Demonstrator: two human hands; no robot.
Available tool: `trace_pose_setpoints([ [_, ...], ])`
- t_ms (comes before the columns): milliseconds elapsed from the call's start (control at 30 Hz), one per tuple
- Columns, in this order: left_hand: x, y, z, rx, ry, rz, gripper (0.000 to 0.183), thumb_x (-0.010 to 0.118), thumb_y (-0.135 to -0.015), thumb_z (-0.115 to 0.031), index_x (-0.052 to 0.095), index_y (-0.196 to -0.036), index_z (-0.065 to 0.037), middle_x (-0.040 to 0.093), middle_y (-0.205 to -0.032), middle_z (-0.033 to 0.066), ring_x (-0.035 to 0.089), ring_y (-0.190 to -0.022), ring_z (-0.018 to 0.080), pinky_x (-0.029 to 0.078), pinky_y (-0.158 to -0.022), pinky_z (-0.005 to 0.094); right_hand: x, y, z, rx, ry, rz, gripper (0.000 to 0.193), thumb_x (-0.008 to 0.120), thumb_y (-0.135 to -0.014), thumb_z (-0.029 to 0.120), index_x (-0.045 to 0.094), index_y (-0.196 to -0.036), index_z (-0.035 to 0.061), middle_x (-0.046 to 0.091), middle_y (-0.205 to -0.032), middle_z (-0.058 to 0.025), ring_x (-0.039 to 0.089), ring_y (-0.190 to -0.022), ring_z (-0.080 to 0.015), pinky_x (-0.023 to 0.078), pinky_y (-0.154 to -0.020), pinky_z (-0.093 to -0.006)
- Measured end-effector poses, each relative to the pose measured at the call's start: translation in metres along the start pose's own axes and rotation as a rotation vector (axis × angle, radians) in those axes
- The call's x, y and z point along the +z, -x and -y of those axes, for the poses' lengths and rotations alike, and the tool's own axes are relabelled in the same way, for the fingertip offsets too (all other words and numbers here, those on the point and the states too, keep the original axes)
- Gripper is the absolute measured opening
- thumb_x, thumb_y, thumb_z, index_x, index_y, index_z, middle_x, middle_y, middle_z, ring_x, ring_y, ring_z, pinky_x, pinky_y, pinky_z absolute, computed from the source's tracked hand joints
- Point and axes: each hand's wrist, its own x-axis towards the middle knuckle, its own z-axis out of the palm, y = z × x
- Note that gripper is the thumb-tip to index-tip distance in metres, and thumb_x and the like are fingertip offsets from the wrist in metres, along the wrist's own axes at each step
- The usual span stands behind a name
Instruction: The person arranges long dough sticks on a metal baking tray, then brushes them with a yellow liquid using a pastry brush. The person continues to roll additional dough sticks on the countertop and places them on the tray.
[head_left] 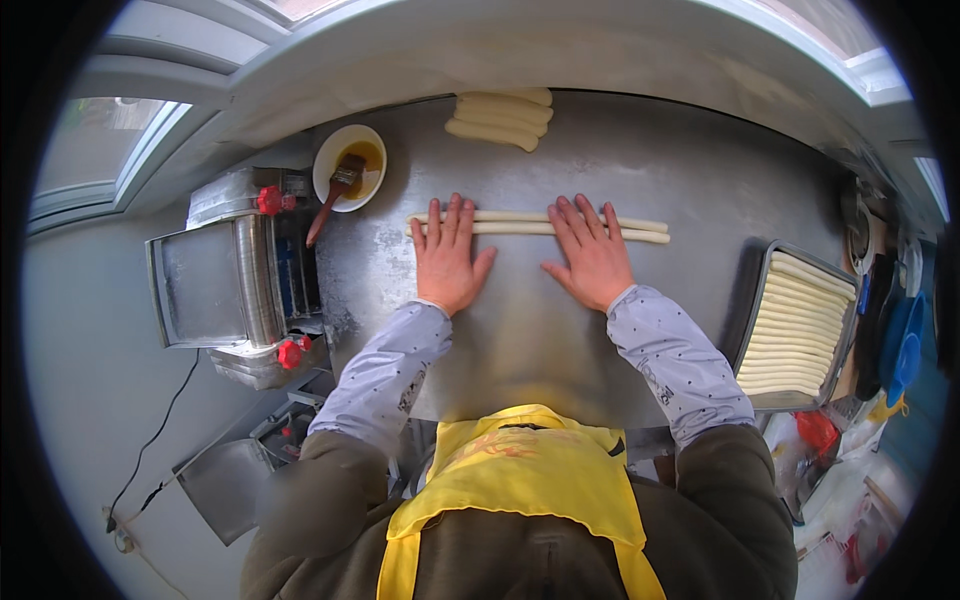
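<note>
Two long, pale dough ropes (510,228) lie side by side across the middle of the metal table (520,330). My left hand (450,258) rests flat on their left part, fingers stretched away from me and thumb out to the right. Over the right part lies my right hand (592,254), also flat with the fingers spread. Both ropes run on past my right hand, where their rounded ends show. Parts of the dough under my fingers are hidden. Beyond my hands, several flattened dough pieces (500,120) sit in a pile near the table's far edge.
A white bowl (322,165) of yellowish liquid with a brush (345,176) stands at far left. Beside the table's left edge is a metal roller machine (262,280) with red knobs. On the right, a metal tray (742,345) holds rows of dough ropes; blue utensils (903,345) are beyond it.
</note>
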Motion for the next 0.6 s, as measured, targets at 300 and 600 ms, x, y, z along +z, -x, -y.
trace_pose_setpoints([
  [300, -0.019, -0.034, 0.004, 0.300, 0.183, -0.137, 0.058, 0.082, -0.088, -0.028, 0.063, -0.140, -0.010, 0.061, -0.138, 0.0128, 0.056, -0.133, 0.0340, 0.040, -0.115, 0.0567, -0.030, 0.022, -0.092, -0.058, -0.081, -0.198, 0.042, 0.079, -0.094, 0.025, 0.068, -0.132, 0.0088, 0.066, -0.129, -0.0117, 0.060, -0.120, -0.0344, 0.046, -0.104, -0.0483],
  [600, -0.025, -0.040, 0.015, 0.310, 0.259, -0.135, 0.041, 0.082, -0.086, -0.016, 0.070, -0.125, -0.010, 0.066, -0.121, 0.0107, 0.062, -0.114, 0.0366, 0.047, -0.099, 0.0504, -0.068, 0.048, -0.126, 0.062, -0.087, -0.018, 0.042, 0.075, -0.093, 0.019, 0.070, -0.132, 0.0067, 0.067, -0.128, -0.0163, 0.060, -0.120, -0.0398, 0.047, -0.106, -0.0510],
])
